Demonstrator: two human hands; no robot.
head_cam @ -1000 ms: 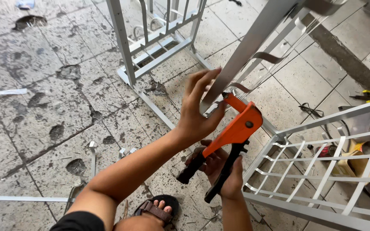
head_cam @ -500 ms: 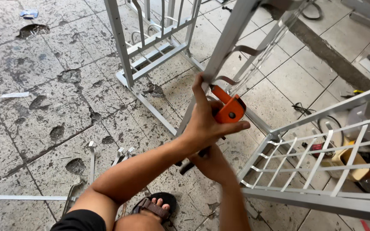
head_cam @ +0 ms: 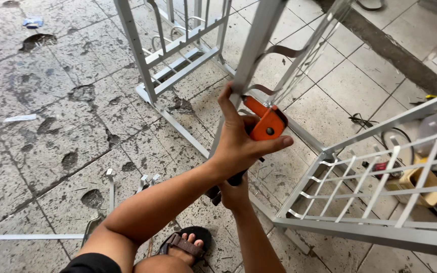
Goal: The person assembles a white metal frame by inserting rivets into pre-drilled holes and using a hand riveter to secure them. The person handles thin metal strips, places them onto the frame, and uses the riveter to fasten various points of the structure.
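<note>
My left hand (head_cam: 238, 144) wraps around a slanted grey aluminium bar (head_cam: 259, 35) and presses on the orange head of a hand riveter (head_cam: 270, 124) that sits against the bar. Below and behind it, my right hand (head_cam: 234, 194) grips the riveter's black handles, which are mostly hidden by my left wrist. A thin curved metal strap (head_cam: 284, 50) crosses between the bar and a second slanted rod.
A grey aluminium grille frame (head_cam: 360, 227) lies at the right, over a yellow container (head_cam: 421, 182) and cables (head_cam: 365, 121). Another frame (head_cam: 178, 45) stands behind. Metal scraps (head_cam: 110, 182) and a flat strip (head_cam: 31, 236) lie on the stained tiled floor. My sandalled foot (head_cam: 183, 245) is below.
The riveter has gone from open-handled and away from the bar to pressed up against it. My left hand has closed over the bar and the tool's head.
</note>
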